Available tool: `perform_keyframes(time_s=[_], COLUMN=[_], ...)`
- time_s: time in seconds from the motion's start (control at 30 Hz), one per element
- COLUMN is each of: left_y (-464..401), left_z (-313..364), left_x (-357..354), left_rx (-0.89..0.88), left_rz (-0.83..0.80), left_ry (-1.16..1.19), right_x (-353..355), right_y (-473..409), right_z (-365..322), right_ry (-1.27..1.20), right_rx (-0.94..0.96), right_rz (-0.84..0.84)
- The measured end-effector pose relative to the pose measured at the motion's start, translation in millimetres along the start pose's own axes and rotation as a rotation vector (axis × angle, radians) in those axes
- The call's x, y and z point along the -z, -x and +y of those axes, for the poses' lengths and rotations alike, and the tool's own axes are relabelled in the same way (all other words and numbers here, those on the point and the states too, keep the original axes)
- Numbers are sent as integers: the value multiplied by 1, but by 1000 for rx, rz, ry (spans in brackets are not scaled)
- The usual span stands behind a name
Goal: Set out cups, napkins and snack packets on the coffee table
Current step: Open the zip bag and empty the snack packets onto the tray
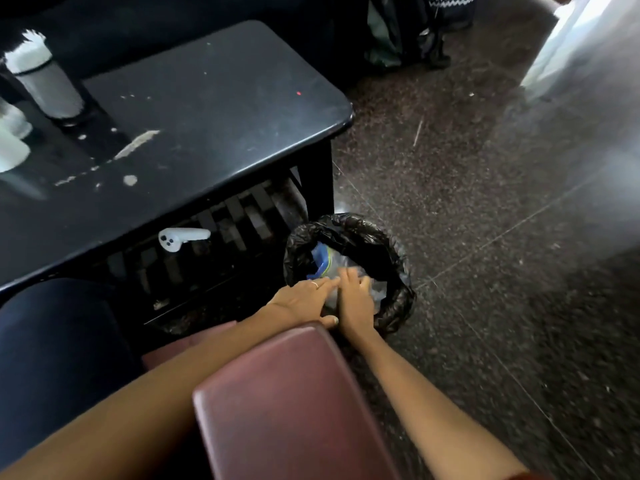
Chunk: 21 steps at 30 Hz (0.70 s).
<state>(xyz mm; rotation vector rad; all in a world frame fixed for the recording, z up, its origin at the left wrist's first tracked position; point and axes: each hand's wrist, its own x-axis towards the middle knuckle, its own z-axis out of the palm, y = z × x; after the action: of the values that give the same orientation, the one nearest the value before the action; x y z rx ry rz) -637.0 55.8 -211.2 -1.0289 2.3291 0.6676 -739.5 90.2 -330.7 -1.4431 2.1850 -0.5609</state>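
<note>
— Both hands are down over the small round waste bin lined with a black plastic bag [349, 271], on the floor just off the near right corner of the table. Left hand [301, 301], with a ring on one finger, lies flat, fingers straight and close together, on the clear crumpled plastic wrapping [337, 263] in the bin. Right hand [355, 299] is just beside it, fingers reaching into the same wrapping; blur hides whether they pinch it.

— So which step is this?

— Clearing away packaging, I judge, not laying anything out. The cups are far left on the black scuffed coffee table [207, 116]: a tall stack of clear plastic cups in a sleeve [46, 83] and more pale cups [12, 147] at the left edge, half out of view. No napkins or snack packets are visible there.

— And next?

— Probably letting go of the wrapping, lifting both hands past the maroon padded armrest [294, 393], and reaching far left for the cup stack to separate cups.
</note>
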Motion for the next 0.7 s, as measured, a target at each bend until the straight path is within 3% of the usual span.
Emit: perform_keyframes(time_s=[0.1,0.2,0.3,0.47,0.7], left_y=[-1,-1,-2,-2,-1], left_z=[-4,-7,-9,-11,-9], left_x=[-4,-6,-8,-10,-8], left_rx=[6,7,12,18,26], left_rz=[-18,-23,-20,-11,10], left_ry=[-19,-40,-36,-44,-62], right_x=[-12,-19,-21,-28,-28], right_y=[-10,-18,-25,-30,-22], right_z=[9,7,5,3,5], right_ry=[240,317,299,321,307], right_rx=[-6,-132,-260,-305,-152], right_rz=[-305,-666,-812,-781,-276])
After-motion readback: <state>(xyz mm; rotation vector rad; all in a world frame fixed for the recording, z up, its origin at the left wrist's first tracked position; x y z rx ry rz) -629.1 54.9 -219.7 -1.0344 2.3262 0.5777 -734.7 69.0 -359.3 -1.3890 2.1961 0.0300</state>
